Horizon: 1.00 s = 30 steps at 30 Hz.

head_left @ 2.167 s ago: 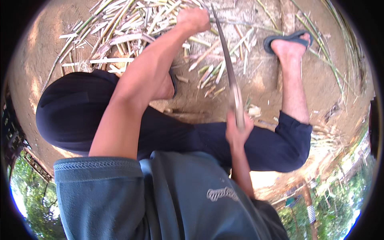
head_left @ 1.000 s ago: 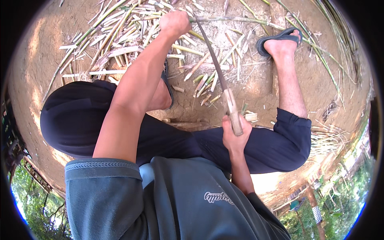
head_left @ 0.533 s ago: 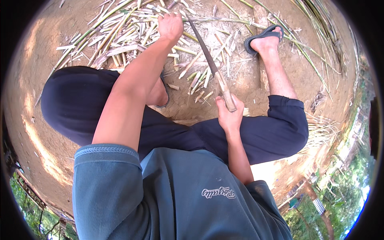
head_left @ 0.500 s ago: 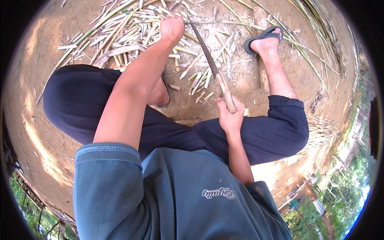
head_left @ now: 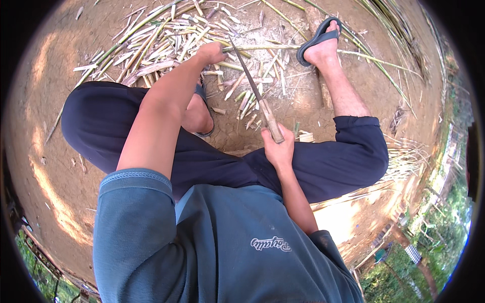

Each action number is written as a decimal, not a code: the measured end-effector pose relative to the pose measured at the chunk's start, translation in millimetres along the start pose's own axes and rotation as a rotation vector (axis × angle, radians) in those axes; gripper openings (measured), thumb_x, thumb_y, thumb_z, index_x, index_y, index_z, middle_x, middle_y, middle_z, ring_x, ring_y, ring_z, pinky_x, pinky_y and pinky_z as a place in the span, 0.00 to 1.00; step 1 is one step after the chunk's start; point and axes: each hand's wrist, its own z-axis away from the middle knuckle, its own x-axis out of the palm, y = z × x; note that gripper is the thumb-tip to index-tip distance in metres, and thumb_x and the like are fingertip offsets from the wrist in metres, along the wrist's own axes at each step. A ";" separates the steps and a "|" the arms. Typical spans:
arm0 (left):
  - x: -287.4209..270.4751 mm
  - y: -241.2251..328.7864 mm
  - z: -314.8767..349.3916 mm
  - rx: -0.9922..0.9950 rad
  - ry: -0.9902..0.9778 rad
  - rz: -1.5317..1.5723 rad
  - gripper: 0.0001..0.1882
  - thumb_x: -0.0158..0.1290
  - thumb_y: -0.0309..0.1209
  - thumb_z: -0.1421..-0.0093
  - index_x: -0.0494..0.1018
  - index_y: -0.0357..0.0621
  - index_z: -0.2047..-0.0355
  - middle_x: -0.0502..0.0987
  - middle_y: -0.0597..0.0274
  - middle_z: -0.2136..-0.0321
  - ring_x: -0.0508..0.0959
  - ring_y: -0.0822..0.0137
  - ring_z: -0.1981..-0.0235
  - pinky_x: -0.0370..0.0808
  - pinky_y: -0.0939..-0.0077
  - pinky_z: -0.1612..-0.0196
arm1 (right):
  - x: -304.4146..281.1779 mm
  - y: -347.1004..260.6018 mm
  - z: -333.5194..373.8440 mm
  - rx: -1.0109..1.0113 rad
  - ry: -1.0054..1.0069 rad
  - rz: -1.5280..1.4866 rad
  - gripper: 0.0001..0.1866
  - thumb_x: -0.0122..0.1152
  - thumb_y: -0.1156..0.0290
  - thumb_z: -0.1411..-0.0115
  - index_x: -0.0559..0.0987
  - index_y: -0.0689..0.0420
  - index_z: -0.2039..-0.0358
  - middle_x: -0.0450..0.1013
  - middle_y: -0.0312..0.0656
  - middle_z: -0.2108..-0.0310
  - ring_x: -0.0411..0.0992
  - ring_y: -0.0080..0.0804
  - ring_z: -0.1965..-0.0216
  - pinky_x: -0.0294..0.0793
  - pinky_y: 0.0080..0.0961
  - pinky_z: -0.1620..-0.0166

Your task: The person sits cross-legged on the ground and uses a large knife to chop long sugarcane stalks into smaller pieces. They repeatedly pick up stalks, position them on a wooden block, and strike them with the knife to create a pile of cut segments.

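My left hand is closed round the near end of a thin green stalk, just beyond my left foot. The stalk runs right to my right sandal, disappears at it and comes out on the other side. In my closed right hand, above my right thigh, is the wooden handle of a long knife. Its narrow dark blade slants up and left, and the tip crosses the stalk close to my left hand. Whether the edge touches the stalk, I cannot tell.
Cut stalk pieces lie heaped around and left of my left hand. Short pieces are scattered between my feet on the dirt ground. A bundle of long stalks lies at the far right, more thin sticks beside my right knee.
My left hand has come slightly nearer and left with the stalk. The knife and my right hand have shifted a little left. My right foot has moved left and farther away.
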 end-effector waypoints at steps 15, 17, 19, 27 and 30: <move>-12.1 46.7 -33.2 -0.076 -0.189 0.002 0.21 0.49 0.43 0.41 0.79 0.34 0.63 0.79 0.38 0.62 0.79 0.44 0.60 0.75 0.55 0.53 | -3.9 15.7 -12.7 0.092 0.046 -0.105 0.06 0.61 0.73 0.47 0.76 0.63 0.75 0.65 0.34 0.86 0.62 0.16 0.81 0.64 0.24 0.76; 10.3 32.8 -53.9 -0.018 -0.213 -0.053 0.20 0.48 0.42 0.40 0.79 0.37 0.62 0.79 0.38 0.62 0.79 0.44 0.60 0.75 0.55 0.53 | -5.9 13.3 -15.2 0.104 0.036 -0.097 0.06 0.62 0.74 0.47 0.76 0.63 0.75 0.65 0.34 0.86 0.61 0.16 0.81 0.64 0.24 0.75; 27.4 15.1 -64.4 0.011 -0.186 -0.106 0.19 0.45 0.40 0.39 0.79 0.42 0.61 0.78 0.39 0.63 0.78 0.44 0.60 0.74 0.56 0.53 | -4.9 11.1 -15.4 0.120 0.034 -0.131 0.06 0.62 0.74 0.47 0.76 0.63 0.76 0.65 0.33 0.85 0.61 0.16 0.81 0.64 0.23 0.75; -1.9 45.3 -52.6 -0.098 -0.233 -0.007 0.22 0.47 0.42 0.40 0.79 0.35 0.61 0.78 0.38 0.60 0.79 0.44 0.59 0.74 0.56 0.53 | 4.3 16.8 -47.0 0.136 0.062 -0.173 0.07 0.62 0.74 0.48 0.75 0.63 0.78 0.65 0.32 0.86 0.60 0.16 0.82 0.63 0.25 0.77; 13.6 27.1 -61.2 -0.069 -0.215 -0.007 0.25 0.49 0.44 0.41 0.78 0.29 0.63 0.78 0.36 0.59 0.79 0.44 0.59 0.75 0.56 0.54 | -0.8 20.2 -32.0 0.070 0.035 -0.057 0.07 0.62 0.73 0.48 0.75 0.62 0.78 0.65 0.32 0.87 0.61 0.16 0.83 0.63 0.25 0.77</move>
